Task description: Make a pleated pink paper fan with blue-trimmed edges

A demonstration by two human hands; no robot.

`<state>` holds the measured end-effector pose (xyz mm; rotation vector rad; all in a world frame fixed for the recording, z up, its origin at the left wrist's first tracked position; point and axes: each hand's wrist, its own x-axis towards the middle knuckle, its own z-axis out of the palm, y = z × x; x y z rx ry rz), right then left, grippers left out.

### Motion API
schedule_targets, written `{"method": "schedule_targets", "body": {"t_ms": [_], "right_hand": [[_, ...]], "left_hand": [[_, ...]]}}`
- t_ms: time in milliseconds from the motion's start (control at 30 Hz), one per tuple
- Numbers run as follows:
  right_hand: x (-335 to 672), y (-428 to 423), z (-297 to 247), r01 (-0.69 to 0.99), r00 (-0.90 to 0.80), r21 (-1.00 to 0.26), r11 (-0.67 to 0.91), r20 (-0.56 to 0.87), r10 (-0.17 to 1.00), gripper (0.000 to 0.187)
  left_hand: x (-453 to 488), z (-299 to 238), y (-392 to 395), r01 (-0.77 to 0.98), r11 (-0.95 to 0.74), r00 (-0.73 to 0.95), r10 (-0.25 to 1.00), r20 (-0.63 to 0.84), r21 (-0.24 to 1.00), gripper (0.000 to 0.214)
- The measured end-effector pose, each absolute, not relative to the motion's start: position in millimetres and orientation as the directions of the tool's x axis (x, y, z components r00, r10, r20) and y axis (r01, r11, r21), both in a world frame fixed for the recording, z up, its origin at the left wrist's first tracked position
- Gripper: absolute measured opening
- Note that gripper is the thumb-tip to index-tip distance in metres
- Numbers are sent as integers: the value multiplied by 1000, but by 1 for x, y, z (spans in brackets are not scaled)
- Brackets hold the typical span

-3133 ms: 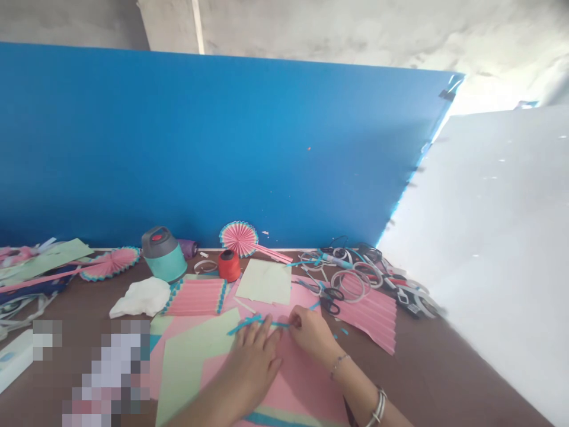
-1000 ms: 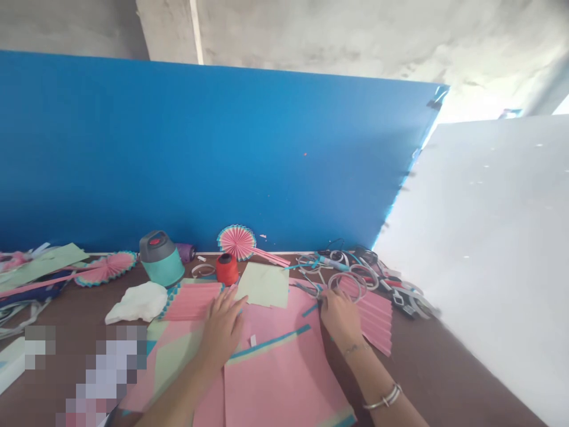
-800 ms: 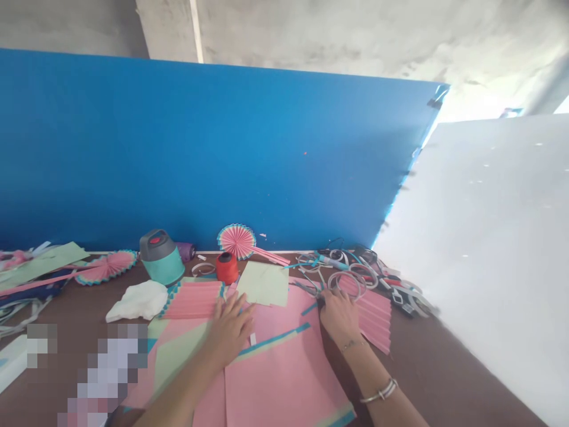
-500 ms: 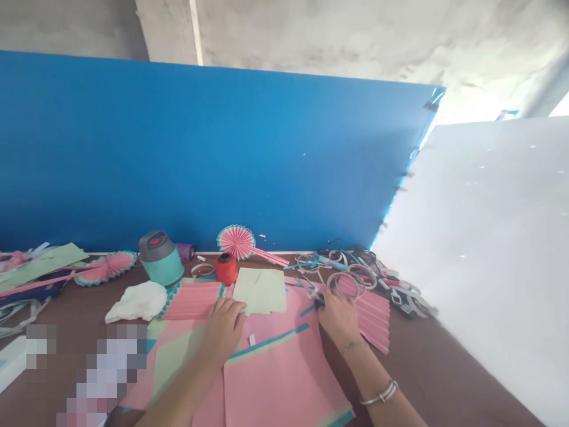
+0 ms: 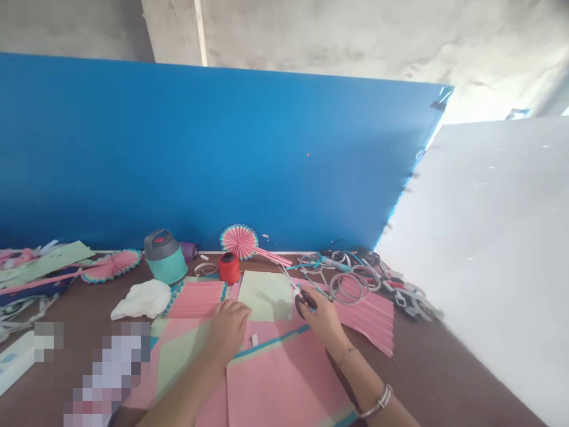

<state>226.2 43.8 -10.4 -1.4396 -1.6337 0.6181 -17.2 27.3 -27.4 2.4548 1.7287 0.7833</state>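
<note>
My right hand (image 5: 322, 320) is closed round the black handles of a pair of scissors (image 5: 299, 293), lifted a little above the table with the blades pointing up and left. My left hand (image 5: 227, 331) lies on a stack of pink paper sheets (image 5: 280, 385), fingers curled at the edge of a pleated pink paper (image 5: 195, 298). A pale green sheet (image 5: 269, 294) lies just beyond both hands. A thin blue strip (image 5: 271, 343) runs across the pink paper between them.
A teal flask (image 5: 165, 257), a red thread spool (image 5: 229, 267), a white cloth (image 5: 142, 298) and round pink paper fans (image 5: 239, 241) stand near the blue board (image 5: 213, 154). Tape rolls and cords (image 5: 355, 276) pile at right beside a white board (image 5: 489, 255).
My right hand took the scissors from the pile at the right and lifted them toward the middle. My left hand stayed on the pink paper.
</note>
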Motion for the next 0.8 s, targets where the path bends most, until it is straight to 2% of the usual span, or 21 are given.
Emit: {"method": "schedule_targets", "body": {"t_ms": [100, 233, 333, 433, 500, 600, 700, 800], "right_hand": [[221, 41, -8, 395, 55, -907, 145, 180, 982, 52], [219, 40, -3, 154, 21, -987, 39, 42, 999, 39], [218, 38, 1, -50, -80, -995, -84, -80, 994, 38], [212, 32, 6, -150, -189, -972, -178, -149, 971, 43], [205, 27, 9, -184, -225, -959, -215, -172, 959, 45], [195, 21, 9, -224, -229, -948, -224, -173, 958, 46], [190, 21, 5, -257, -189, -949, -183, -136, 973, 46], [194, 24, 1, -248, -151, -961, -125, -89, 984, 43]], "left_hand": [[-18, -27, 28, 852, -349, 187, 900, 395, 391, 25], [-17, -23, 27, 673, -311, -10, 903, 429, 671, 25], [-13, -14, 25, 463, -233, -179, 921, 347, 855, 26], [-3, -5, 21, 325, -174, -239, 936, 259, 929, 28], [7, -1, 15, 310, -185, -208, 944, 256, 933, 27], [25, 2, 2, 386, -253, -85, 948, 308, 887, 21], [44, 6, -11, 412, -365, 118, 930, 349, 835, 16], [56, 11, -12, 357, -391, 191, 920, 343, 848, 16]]}}
